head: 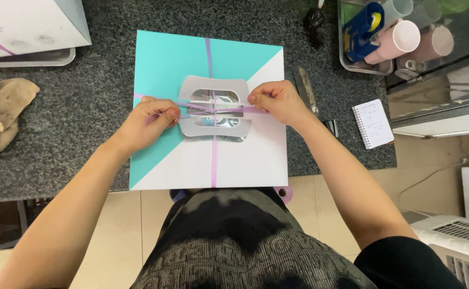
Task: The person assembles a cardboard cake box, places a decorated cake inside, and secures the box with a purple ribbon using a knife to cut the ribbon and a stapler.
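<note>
**Both hands drew a purple ribbon taut across a boxed lid**

A dark speckled worktop [74, 107] carried everything, and the largest thing on it was a flat square box [181, 69], its lid split into turquoise and white areas. The box sat at the near edge of the worktop, directly in front of the person, with its near edge overhanging toward the body. At the lid's centre lay a silvery cut-out handle panel [213, 85].

A thin purple ribbon [213, 155] ran across the lid in two lines: one from far edge to near edge, the other crosswise, and they met over the handle panel. The crosswise run set the long axis of the pull, side to side.

The left hand [148, 123] was closed, pinching the ribbon on the left of the crossing; the right hand [278, 101] was closed too, pinching the ribbon on the right. Each hand lay just beside the centre, about equally near, with the crossing between them.

Around the box lay smaller things: a white box [26, 24] at the far left, a crumpled tan cloth [2, 115] below it, a tray [387, 69] holding pink cups [400, 40] and a blue tape dispenser [363, 32] at the far right, and a small spiral notepad [373, 123] near the right edge.
</note>
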